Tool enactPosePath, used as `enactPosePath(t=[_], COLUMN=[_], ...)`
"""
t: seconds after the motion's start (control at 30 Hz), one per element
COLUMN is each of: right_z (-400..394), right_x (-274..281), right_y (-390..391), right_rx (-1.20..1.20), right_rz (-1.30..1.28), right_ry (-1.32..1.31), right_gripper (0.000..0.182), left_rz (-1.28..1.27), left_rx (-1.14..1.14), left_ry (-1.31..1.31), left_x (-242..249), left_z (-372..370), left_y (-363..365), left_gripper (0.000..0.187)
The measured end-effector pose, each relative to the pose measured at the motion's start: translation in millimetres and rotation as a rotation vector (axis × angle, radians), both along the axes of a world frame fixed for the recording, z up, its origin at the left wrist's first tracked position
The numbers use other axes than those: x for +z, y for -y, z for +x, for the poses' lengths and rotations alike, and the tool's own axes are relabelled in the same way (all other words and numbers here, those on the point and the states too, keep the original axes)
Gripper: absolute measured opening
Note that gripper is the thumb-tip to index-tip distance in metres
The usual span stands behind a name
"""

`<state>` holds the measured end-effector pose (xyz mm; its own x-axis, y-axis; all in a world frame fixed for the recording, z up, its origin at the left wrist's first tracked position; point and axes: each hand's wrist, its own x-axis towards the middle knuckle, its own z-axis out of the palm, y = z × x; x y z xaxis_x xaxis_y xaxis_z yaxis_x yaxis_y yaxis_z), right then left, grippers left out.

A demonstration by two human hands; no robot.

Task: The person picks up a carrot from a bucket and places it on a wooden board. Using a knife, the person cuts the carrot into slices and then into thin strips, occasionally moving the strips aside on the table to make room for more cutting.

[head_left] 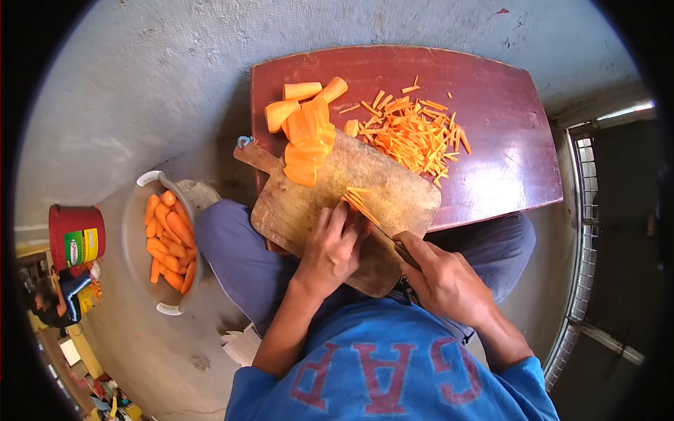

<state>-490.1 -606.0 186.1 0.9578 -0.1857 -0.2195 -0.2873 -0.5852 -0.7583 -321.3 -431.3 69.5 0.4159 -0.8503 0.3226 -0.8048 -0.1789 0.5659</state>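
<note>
My left hand, clamping carrot; my right hand, gripping knife beside those fingertips, which a blade slip could nick.

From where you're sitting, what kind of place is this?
Perhaps a home or small kitchen work area: there's a cutting board on a low red table, a heap of carrot sticks, and a tub of whole carrots.

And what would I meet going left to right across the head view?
A red bucket → a gray basin with whole carrots in it → the flat carrot slices → the heap of carrot sticks → the metal grille.
</note>
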Motion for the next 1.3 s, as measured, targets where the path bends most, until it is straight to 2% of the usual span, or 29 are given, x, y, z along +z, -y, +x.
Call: enactPosePath(t=[0.17,0.27,0.47,0.57,0.77,0.9,0.97,1.07,1.17,1.3], right_z=[8,3,15,4,14,5,6,19,7,7], right_x=[-23,2,-21,4,-20,1,-3,-27,3,-8], right_y=[3,-3,2,-4,1,-3,-5,3,-2,0], right_rx=[0.02,0.007,0.044,0.018,0.046,0.027,-0.005,0.076,0.037,0.039], right_rz=[-0.066,-0.03,-0.078,-0.063,-0.087,-0.049,-0.028,-0.071,-0.058,-0.035], right_ry=[0.075,-0.008,0.057,0.02,0.048,-0.011,-0.066,0.044,0.013,0.03], right_gripper=[0.048,0.05,0.05,0.046,0.048,0.049,0.049,0.054,0.047,0.047], left_rz=[0.001,-0.014,-0.017,-0.019,-0.026,-0.049,-0.039,-0.018,-0.051,-0.049], left_rx=[0.017,-0.001,-0.01,-0.023,0.003,0.001,0.007,0.009,0.011,0.017], left_ry=[0.007,-0.009,-0.002,-0.016,-0.016,-0.046,-0.057,-0.027,-0.024,-0.042], left_x=[-4,-3,-4,-3,-1,-1,-2,-5,-4,-2], left_z=[-1,1,0,2,0,0,-2,-1,0,-1], left_y=[0,-1,0,-3,0,-1,-2,-3,-3,-2], left_gripper=[0.035,0.034,0.032,0.032,0.029,0.027,0.027,0.028,0.029,0.03])
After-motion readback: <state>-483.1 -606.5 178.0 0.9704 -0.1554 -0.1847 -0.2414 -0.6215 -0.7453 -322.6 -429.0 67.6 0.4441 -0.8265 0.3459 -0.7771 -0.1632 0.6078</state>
